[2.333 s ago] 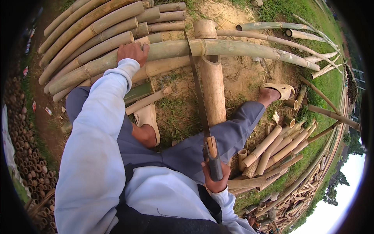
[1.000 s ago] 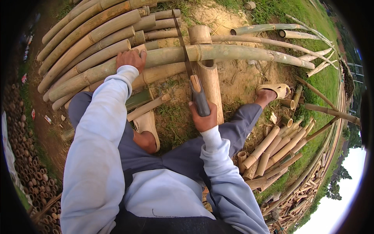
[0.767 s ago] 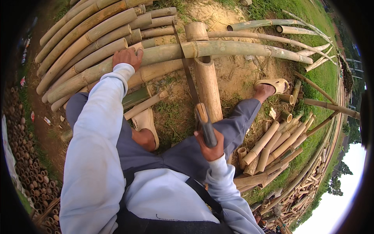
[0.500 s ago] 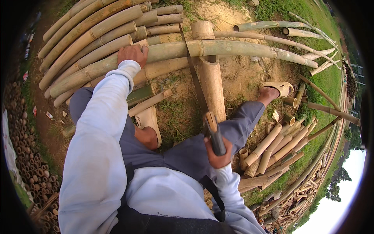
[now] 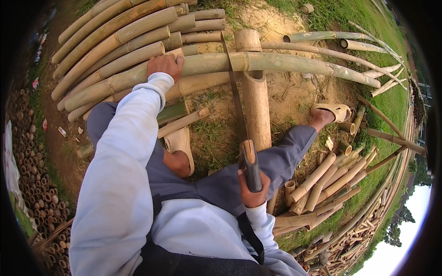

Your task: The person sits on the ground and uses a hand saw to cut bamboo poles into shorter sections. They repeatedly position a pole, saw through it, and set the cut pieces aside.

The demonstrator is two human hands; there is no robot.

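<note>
My right hand (image 5: 254,189) is closed around the dark handle of a hand saw (image 5: 239,110), low in front of my body. The long saw blade runs away from me and crosses a thick greenish bamboo pole (image 5: 294,63). My left hand (image 5: 165,67) grips that pole from above, left of the blade. Just right of the blade, the pole rests across an upright bamboo post (image 5: 257,112), whose taller back part (image 5: 247,40) rises behind it. Whether the blade has cut into the pole is too small to tell.
Several bamboo poles (image 5: 115,40) lie side by side at the far left. Short cut pieces (image 5: 317,177) are heaped by my right leg. More poles (image 5: 331,35) lie at the far right. Many cut bamboo ends (image 5: 32,184) show at the left edge.
My right hand has drawn the saw handle slightly back toward me and to the left. My left hand stays on the pole. The whole view has shifted a little.
</note>
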